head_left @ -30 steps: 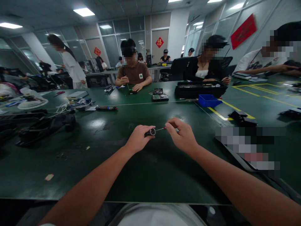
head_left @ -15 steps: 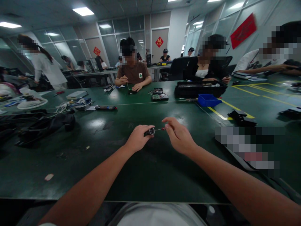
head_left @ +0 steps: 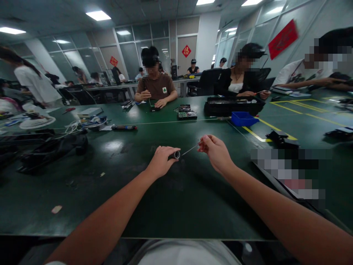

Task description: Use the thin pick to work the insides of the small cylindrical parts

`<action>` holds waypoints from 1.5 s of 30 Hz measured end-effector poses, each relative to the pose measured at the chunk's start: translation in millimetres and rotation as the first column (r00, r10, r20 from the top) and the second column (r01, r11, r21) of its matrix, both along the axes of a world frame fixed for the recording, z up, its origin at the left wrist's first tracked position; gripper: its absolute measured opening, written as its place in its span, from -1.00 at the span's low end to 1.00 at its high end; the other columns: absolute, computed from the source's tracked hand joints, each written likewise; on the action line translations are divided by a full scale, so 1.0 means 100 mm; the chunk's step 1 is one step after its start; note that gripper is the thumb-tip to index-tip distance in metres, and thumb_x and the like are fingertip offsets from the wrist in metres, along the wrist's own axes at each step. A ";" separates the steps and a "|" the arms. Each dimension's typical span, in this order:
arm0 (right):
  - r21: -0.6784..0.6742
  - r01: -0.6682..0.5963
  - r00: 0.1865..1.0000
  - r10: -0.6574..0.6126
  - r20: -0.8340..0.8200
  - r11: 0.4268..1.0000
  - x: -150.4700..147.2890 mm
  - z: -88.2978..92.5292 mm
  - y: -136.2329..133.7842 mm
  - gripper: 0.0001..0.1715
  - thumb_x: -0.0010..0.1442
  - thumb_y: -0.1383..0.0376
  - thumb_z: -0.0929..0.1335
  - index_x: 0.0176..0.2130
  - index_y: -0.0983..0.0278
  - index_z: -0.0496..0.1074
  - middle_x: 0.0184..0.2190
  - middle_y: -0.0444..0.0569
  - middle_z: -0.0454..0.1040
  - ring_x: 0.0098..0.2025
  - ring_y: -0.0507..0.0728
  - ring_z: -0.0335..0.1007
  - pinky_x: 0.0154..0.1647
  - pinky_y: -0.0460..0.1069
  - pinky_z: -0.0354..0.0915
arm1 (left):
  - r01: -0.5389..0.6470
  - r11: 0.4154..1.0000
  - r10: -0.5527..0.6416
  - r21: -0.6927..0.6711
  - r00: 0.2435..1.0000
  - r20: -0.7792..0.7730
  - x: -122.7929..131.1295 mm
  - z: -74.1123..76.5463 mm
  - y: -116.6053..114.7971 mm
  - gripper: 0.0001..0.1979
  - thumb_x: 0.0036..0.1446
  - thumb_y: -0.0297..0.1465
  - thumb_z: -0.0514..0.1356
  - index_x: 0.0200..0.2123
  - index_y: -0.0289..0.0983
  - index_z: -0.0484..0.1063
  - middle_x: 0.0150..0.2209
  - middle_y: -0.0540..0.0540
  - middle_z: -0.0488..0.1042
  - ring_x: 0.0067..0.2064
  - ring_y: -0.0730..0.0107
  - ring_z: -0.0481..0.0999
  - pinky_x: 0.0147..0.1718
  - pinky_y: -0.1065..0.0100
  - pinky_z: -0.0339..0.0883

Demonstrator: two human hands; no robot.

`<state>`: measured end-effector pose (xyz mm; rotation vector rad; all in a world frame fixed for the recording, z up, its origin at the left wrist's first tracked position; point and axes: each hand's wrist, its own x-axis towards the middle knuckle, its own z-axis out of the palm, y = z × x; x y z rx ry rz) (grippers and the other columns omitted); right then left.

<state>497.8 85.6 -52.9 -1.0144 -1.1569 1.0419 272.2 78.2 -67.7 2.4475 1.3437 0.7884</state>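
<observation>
My left hand [head_left: 161,161] is closed around a small dark cylindrical part [head_left: 177,155], whose round, light-rimmed open end faces me. Most of that part is hidden by my fingers and thumb. In my right hand [head_left: 215,151] is a thin screwdriver [head_left: 190,149], pinched by its reddish handle. Its slim metal shaft slants down to the left, and the tip ends close to the part's rim; whether it touches cannot be made out. Both hands are held over the green table [head_left: 165,206].
A marker-like dark tool [head_left: 124,127] lies ahead to the left, near black plastic parts [head_left: 55,149]. Farther off are a circuit-board device [head_left: 186,115], a blue bin [head_left: 244,119] and a long black housing [head_left: 234,106]. Co-workers [head_left: 156,82] sit across the table.
My right hand has drawn back a little and its fingers have closed around the screwdriver handle. The shaft has come away from the part's opening and tilts more. My left hand stays nearly still.
</observation>
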 end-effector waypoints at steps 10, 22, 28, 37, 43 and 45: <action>0.175 0.110 0.968 -0.146 0.204 0.978 -0.05 -0.01 -0.09 -0.68 0.27 0.08 0.33 -0.09 0.23 0.42 -0.24 0.00 0.56 -0.23 0.15 0.49 -0.18 0.09 0.40 | -0.075 0.992 0.088 -0.099 0.986 0.142 0.03 0.05 -0.06 -0.71 0.21 -0.41 0.22 0.01 -0.24 0.39 -0.01 -0.12 0.46 0.00 0.22 0.44 0.05 0.20 0.32; 0.185 0.028 0.846 -0.122 0.519 0.982 -0.08 0.04 -0.20 -0.65 0.36 0.10 0.22 0.02 0.21 0.36 -0.42 -0.09 0.59 -0.54 0.09 0.45 -0.45 0.01 0.30 | 0.061 0.975 -0.106 -0.215 0.972 -0.208 0.34 0.18 -0.21 -0.68 0.22 -0.16 0.18 -0.01 -0.15 0.44 -0.12 -0.08 0.53 -0.12 0.19 0.52 -0.19 0.24 0.38; 0.292 0.017 0.831 -0.175 0.528 0.956 -0.06 0.01 -0.18 -0.70 0.39 0.13 0.20 0.01 0.19 0.34 -0.35 -0.07 0.58 -0.35 0.12 0.51 -0.31 0.03 0.35 | 0.062 0.983 -0.126 -0.175 0.917 -0.378 0.51 0.07 -0.11 -0.66 0.23 -0.15 0.15 0.03 -0.09 0.46 -0.16 -0.07 0.57 -0.15 0.16 0.55 -0.22 0.24 0.37; 0.257 -0.014 0.810 -0.140 0.570 0.966 -0.06 0.02 -0.18 -0.71 0.38 0.15 0.21 -0.02 0.21 0.38 -0.41 -0.11 0.55 -0.35 0.12 0.52 -0.28 0.02 0.34 | 0.059 0.977 -0.135 -0.205 0.916 -0.378 0.44 0.11 0.01 -0.73 0.25 -0.21 0.12 -0.07 -0.14 0.51 -0.19 -0.06 0.59 -0.16 0.19 0.56 -0.20 0.25 0.40; 0.227 -0.013 0.794 -0.128 0.595 0.974 -0.07 0.06 -0.21 -0.69 0.37 0.15 0.21 -0.03 0.23 0.40 -0.43 -0.10 0.56 -0.35 0.13 0.52 -0.29 0.02 0.33 | 0.013 0.966 -0.105 -0.258 0.933 -0.345 0.21 0.18 0.06 -0.68 0.17 -0.28 0.17 -0.01 -0.13 0.53 -0.04 -0.08 0.56 -0.04 0.19 0.53 -0.08 0.26 0.38; 0.208 -0.017 0.795 -0.113 0.596 0.978 -0.07 0.06 -0.21 -0.69 0.37 0.15 0.21 -0.03 0.23 0.40 -0.42 -0.09 0.56 -0.35 0.13 0.52 -0.29 0.02 0.33 | 0.019 0.960 -0.099 -0.280 0.957 -0.272 0.11 0.20 0.09 -0.67 0.15 -0.34 0.15 -0.03 -0.13 0.55 -0.04 -0.07 0.56 -0.04 0.21 0.52 -0.05 0.27 0.36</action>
